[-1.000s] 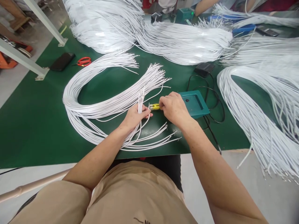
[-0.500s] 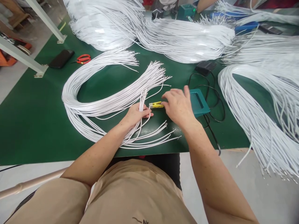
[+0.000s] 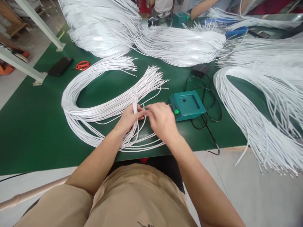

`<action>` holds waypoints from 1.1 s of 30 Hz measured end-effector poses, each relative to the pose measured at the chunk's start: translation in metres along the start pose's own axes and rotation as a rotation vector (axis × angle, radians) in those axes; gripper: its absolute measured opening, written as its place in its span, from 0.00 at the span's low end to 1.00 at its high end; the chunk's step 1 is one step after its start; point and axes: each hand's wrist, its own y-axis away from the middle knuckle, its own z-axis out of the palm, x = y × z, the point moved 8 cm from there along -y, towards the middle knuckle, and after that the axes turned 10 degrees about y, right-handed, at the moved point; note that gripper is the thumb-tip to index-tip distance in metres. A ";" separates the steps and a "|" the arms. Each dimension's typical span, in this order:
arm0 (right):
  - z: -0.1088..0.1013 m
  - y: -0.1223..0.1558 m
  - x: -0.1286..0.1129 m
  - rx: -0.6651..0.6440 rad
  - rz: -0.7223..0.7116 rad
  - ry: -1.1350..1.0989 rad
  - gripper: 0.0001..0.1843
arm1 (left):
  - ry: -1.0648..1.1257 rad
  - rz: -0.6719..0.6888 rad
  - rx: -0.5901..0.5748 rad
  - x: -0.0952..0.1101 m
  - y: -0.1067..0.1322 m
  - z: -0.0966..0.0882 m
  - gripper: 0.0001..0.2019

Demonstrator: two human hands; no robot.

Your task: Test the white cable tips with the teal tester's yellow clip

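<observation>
My left hand (image 3: 129, 118) is closed around several white wires (image 3: 134, 102), their ends sticking up past the thumb. One of these wires bends out toward my right hand (image 3: 162, 119), whose thumb and forefinger pinch near its tip; the tip itself is hidden by the fingers. Just right of that hand sits a green box-shaped device (image 3: 187, 104) with a round bright green button and a shallow recess on top. Behind my left hand a large curved bundle of white wires (image 3: 71, 94) lies on the green tabletop (image 3: 30, 135).
More white wire bundles lie at the back (image 3: 182, 44) and right (image 3: 251, 110). Red-handled scissors (image 3: 82, 65) and a dark flat case (image 3: 60, 66) are at left. A black adapter (image 3: 200, 70) and black cable (image 3: 213, 138) lie around the device. Across the table, a person's arm (image 3: 203, 8) shows.
My right hand has moved left from the device to the wire beside my left hand, its fingers now pinched. The yellow clip-like part seen earlier is out of sight. The view has shifted slightly.
</observation>
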 end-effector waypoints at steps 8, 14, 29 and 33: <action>0.021 0.021 -0.049 -0.071 -0.185 0.090 0.13 | 0.104 -0.016 -0.128 0.007 0.005 0.005 0.16; 0.038 0.027 -0.027 -0.321 0.075 0.074 0.17 | 0.030 -0.020 -0.087 0.006 0.005 -0.001 0.16; 0.049 0.004 0.029 -0.094 0.627 -0.959 0.12 | -0.107 0.031 -0.037 0.011 0.009 -0.001 0.17; 0.059 0.010 0.019 -0.175 0.634 -1.093 0.13 | 0.052 -0.001 -0.026 0.012 0.008 -0.002 0.18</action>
